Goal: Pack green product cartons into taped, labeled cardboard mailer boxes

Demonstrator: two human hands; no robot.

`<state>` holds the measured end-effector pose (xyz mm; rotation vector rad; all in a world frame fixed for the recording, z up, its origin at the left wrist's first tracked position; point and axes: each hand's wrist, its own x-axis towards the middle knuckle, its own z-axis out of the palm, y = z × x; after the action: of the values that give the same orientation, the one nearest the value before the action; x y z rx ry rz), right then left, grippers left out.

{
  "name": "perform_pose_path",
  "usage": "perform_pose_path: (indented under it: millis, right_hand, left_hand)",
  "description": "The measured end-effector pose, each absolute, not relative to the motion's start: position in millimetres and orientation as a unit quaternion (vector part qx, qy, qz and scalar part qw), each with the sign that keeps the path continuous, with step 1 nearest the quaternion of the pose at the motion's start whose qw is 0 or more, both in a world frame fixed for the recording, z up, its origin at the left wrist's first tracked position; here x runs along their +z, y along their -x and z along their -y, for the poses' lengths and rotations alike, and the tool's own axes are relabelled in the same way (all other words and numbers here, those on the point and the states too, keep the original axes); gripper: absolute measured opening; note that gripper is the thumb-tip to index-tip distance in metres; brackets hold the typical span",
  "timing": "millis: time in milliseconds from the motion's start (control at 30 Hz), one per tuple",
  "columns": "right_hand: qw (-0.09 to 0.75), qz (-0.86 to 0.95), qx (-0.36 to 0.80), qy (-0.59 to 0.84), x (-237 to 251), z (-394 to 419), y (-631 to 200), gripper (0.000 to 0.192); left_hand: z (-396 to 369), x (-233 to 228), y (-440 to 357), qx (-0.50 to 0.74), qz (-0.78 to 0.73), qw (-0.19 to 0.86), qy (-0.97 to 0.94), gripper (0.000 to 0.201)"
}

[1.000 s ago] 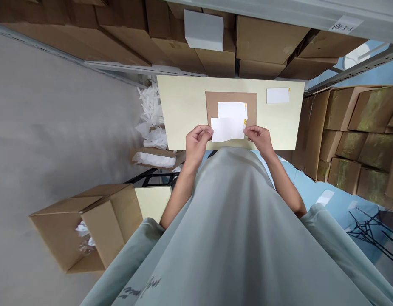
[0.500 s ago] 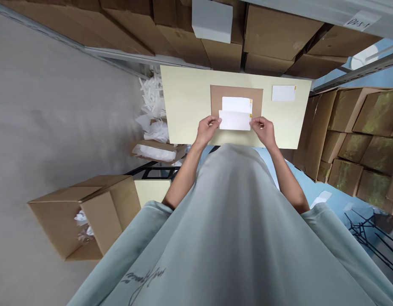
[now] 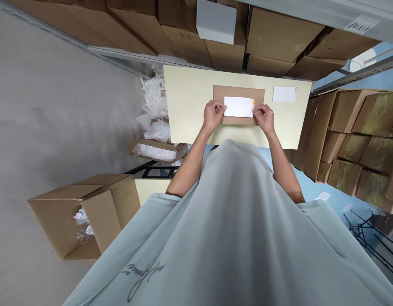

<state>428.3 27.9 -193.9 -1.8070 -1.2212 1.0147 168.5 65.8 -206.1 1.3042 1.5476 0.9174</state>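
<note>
Holding a thin white rectangular sheet (image 3: 238,106) by its two short ends, the person's hands now sit over the flat brown cardboard pad (image 3: 238,120) in the middle of the pale yellow worktop (image 3: 186,106). The left hand (image 3: 213,115) has its fingers (image 3: 219,109) closed in a pinch on the sheet's left edge; the right hand (image 3: 264,117) pinches the right edge, just below a small yellow tab (image 3: 254,102) at the far right corner.

A second ago the sheet was held nearer the body, overlapping only the near part of a second white sheet already lying on the pad. Half a second ago it had moved farther out, with just a strip of the lower sheet showing beyond it. Now that lower sheet is fully covered, so the held sheet appears lined up on top of it, edges matched. Whether it is lying flat or held slightly above cannot be told.

On the far right of the worktop lies another white sheet with a yellow tab (image 3: 284,94), well apart from the hands. Brown cardboard boxes (image 3: 279,38) fill the shelves beyond, and an open cardboard box (image 3: 84,216) stands on the floor at near left beside clear plastic wrappers (image 3: 153,106).
</note>
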Motion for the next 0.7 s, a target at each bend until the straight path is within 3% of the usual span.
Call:
perform_pose_path:
  millis: [367,700]
  right_hand:
    - [0.376,0.487,0.370,0.696,-215.3,-30.5,-429.3,0.011]
    - [0.383,0.499,0.349,0.694,-226.5,-29.0,-428.1,0.013]
  left_hand:
    - [-60.7,-220.6,-168.0,0.325,-0.631,0.342,-0.616,0.023]
    - [-58.1,-226.2,-171.5,0.321,-0.636,0.310,-0.629,0.023]
